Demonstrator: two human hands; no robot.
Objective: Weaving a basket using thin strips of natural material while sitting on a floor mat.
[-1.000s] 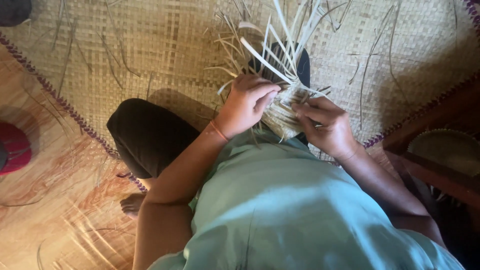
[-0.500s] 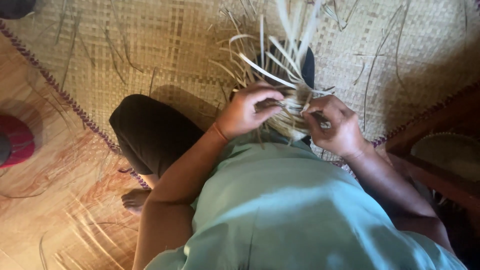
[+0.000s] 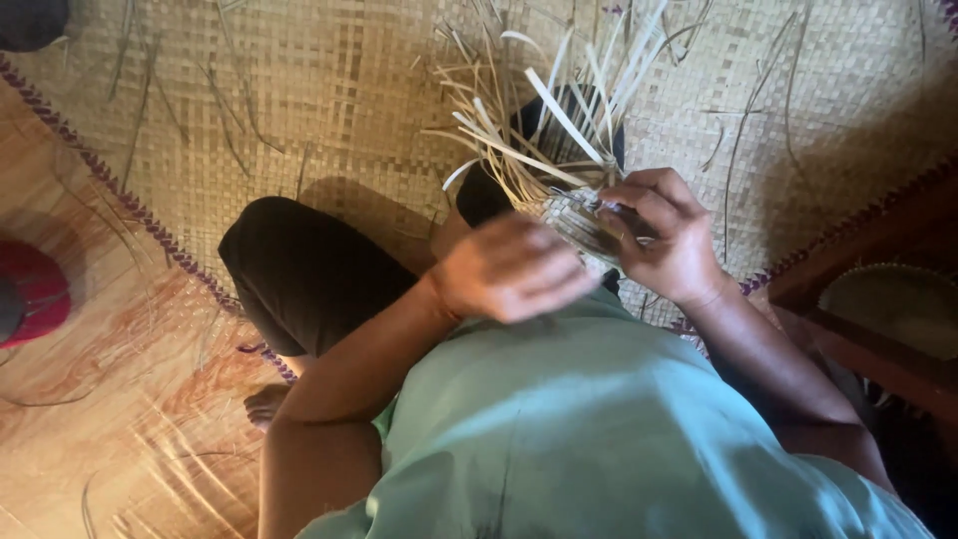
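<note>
A small half-woven basket piece (image 3: 579, 222) of pale straw strips sits in front of my chest, with long loose strips (image 3: 559, 110) fanning upward from it. My right hand (image 3: 667, 238) is closed on its right side, fingers curled over the woven edge. My left hand (image 3: 511, 268) is blurred, fingers curled, just left of and below the weave; whether it holds a strip is unclear. I sit on a woven mat (image 3: 329, 90) with my left knee (image 3: 289, 269) bent, in dark trousers and a pale green shirt.
Stray straw strips (image 3: 150, 110) lie on the mat, which has a purple stitched border (image 3: 120, 200). A red object (image 3: 35, 294) rests at the left edge. Dark wooden furniture with a round woven tray (image 3: 893, 299) stands at the right. A bare foot (image 3: 267, 404) shows below the knee.
My left hand has dropped down and away from the top of the weave, now blurred with motion. My right hand stays on the woven piece. The camera has shifted a little.
</note>
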